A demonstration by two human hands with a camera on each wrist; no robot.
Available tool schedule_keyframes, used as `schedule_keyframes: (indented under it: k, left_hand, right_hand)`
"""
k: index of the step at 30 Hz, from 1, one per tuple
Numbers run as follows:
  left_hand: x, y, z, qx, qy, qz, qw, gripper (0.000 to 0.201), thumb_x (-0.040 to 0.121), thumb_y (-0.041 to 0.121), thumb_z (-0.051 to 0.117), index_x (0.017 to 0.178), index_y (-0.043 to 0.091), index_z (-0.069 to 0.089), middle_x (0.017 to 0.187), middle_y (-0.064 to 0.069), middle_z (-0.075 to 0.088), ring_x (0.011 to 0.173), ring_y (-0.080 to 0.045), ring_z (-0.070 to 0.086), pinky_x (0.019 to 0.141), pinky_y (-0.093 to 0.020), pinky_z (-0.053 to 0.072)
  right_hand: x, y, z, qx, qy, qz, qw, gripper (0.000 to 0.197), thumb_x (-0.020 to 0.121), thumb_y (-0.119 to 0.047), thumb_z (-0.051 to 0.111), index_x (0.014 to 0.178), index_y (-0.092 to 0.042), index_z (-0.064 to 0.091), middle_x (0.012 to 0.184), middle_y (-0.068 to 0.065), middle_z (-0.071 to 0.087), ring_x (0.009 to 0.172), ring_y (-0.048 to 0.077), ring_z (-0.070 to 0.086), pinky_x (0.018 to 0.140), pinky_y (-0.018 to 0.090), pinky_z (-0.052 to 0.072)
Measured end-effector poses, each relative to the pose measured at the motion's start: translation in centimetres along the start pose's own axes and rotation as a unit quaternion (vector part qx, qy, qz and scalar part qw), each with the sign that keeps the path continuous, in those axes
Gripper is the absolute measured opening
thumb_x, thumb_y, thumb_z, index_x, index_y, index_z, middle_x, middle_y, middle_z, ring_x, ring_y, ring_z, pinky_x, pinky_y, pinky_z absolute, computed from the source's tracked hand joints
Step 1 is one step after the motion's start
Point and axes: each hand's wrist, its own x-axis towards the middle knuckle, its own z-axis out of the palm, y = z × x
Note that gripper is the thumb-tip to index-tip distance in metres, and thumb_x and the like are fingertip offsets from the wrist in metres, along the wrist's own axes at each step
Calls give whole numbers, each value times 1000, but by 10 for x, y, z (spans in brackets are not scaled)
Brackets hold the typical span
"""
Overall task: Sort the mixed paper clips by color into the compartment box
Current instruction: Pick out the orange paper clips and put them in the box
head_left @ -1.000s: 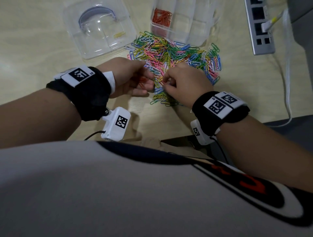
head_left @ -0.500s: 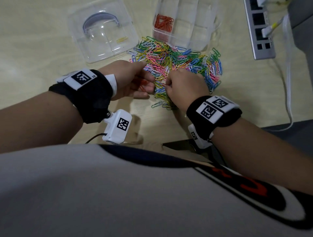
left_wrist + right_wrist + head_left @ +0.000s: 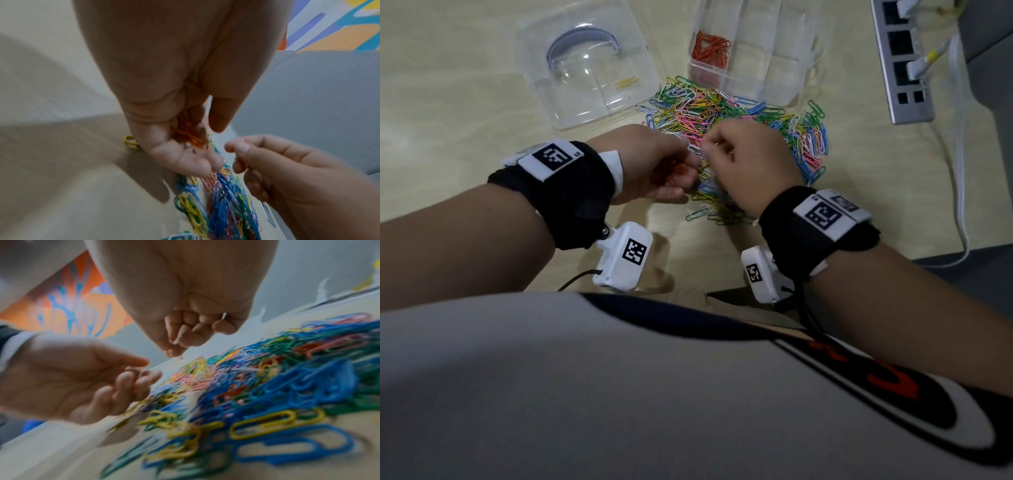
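from the head view, we cup orange clips (image 3: 677, 173) in our left hand (image 3: 654, 164) at the near edge of the mixed pile (image 3: 736, 126); the compartment box (image 3: 784, 87) stands just beyond it.

left wrist: fingers loosely curled around the orange bunch, so keep the palm level.

right wrist: our right hand (image 3: 185, 331) is curled with fingertips pinched, but what it pinches we cannot tell; lift one clip at a time.

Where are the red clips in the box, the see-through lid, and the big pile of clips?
red clips (image 3: 710, 48), head view, middle of the heap in the box's left compartment.
see-through lid (image 3: 571, 106), head view, its clear flat front part.
pile of clips (image 3: 726, 109), head view, top of the mixed heap.
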Motion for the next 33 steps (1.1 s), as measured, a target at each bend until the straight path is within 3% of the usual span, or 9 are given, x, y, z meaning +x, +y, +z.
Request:
schedule_keyframes:
  k: [4, 9, 12, 16, 18, 20, 22, 27, 33]
  left_hand:
    - [0, -5, -10, 41, -5, 32, 999, 22, 97, 0, 44, 91, 8, 64, 66, -2, 63, 60, -7, 62, 55, -16, 53]
    - [-1, -7, -14, 46, -1, 35, 998, 26, 98, -4, 39, 90, 6, 62, 75, -8, 60, 55, -6, 59, 52, -14, 51]
    - [1, -7, -13, 47, -1, 32, 998, 27, 98, -5, 38, 90, 5, 61, 76, -10, 60, 52, -5, 59, 51, -15, 51]
    - [2, -7, -12, 53, 2, 27, 998, 27, 97, -5, 39, 89, 6, 63, 76, -10, 61, 55, -7, 59, 52, -16, 52]
    - [2, -7, -12, 54, 4, 24, 998, 26, 97, -5, 40, 89, 6, 63, 76, -10, 61, 56, -7, 59, 53, -16, 52]
    - [2, -6, -11, 55, 2, 23, 998, 26, 97, -4, 40, 90, 5, 63, 76, -10, 61, 55, -7, 60, 53, -16, 53]
    - [1, -5, -11, 54, 0, 22, 998, 26, 97, -4, 40, 90, 5, 63, 77, -11, 61, 54, -7, 60, 51, -16, 52]
    - [0, -5, -10, 54, -3, 24, 998, 25, 97, -4, 40, 90, 5, 63, 76, -10, 61, 53, -7, 60, 51, -16, 52]
    - [-1, -7, -13, 47, 7, 22, 999, 23, 97, -3, 42, 90, 5, 63, 76, -9, 61, 54, -6, 59, 53, -15, 52]
  right_hand:
    - [8, 28, -16, -68, 31, 84, 994, 22, 90, -18, 47, 99, -22, 67, 109, 5, 62, 99, 26, 57, 87, 36, 47]
    - [9, 41, -33, -122, 18, 132, 984, 21, 86, -15, 49, 95, -24, 65, 110, 10, 59, 106, 32, 56, 90, 39, 45]
    - [5, 40, -34, -144, -14, 140, 980, 5, 87, -26, 53, 86, -23, 57, 94, 6, 62, 90, 30, 57, 74, 33, 44]
    - [-6, 38, -34, -139, -91, 165, 972, 42, 84, -54, 63, 92, -13, 54, 87, 5, 58, 84, 27, 54, 70, 36, 43]
    - [-10, 39, -30, -135, -112, 166, 970, 50, 76, -59, 70, 91, -15, 51, 83, 3, 57, 79, 25, 54, 64, 35, 40]
    - [-12, 39, -25, -108, -97, 162, 976, 48, 72, -53, 77, 90, -19, 50, 81, 0, 56, 78, 23, 54, 63, 34, 38]
    - [-11, 37, -19, -69, -76, 151, 983, 40, 75, -41, 80, 94, -19, 52, 83, -1, 61, 81, 21, 57, 70, 36, 45]
    - [-4, 36, -12, -33, -13, 122, 992, 16, 84, -15, 67, 97, -20, 60, 91, 2, 67, 88, 22, 62, 81, 35, 51]
    - [-1, 37, -21, -85, 38, 95, 991, 18, 89, -17, 56, 104, -20, 65, 111, 6, 60, 104, 26, 56, 86, 35, 47]
